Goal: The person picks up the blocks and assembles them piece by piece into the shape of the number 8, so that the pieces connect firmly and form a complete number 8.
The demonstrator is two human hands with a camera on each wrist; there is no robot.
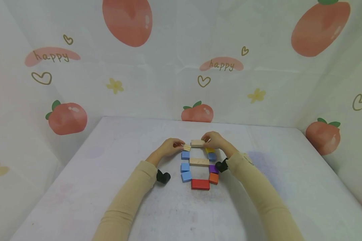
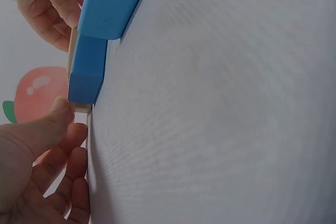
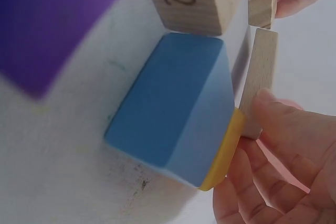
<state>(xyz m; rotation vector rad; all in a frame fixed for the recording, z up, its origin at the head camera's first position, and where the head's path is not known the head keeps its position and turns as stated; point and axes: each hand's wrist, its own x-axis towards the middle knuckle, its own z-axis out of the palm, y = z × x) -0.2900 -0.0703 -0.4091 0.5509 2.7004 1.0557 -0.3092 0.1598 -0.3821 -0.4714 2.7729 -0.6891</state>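
Coloured and plain wooden blocks form a figure-eight outline on the table. At its upper left, my left hand pinches a small striped wooden block between thumb and forefinger. My right hand grips the right end of a plain wooden block at the top of the outline. In the right wrist view, the thumb lies on that plain block, and the fingers are beside a yellow block. Below the yellow one is a blue block. A blue block adjoins the striped block in the left wrist view.
Across the outline's middle lies a longer wooden block. Blue blocks line the lower left; purple and orange blocks line the lower right. A red block closes the bottom. A fruit-printed cloth hangs behind the table.
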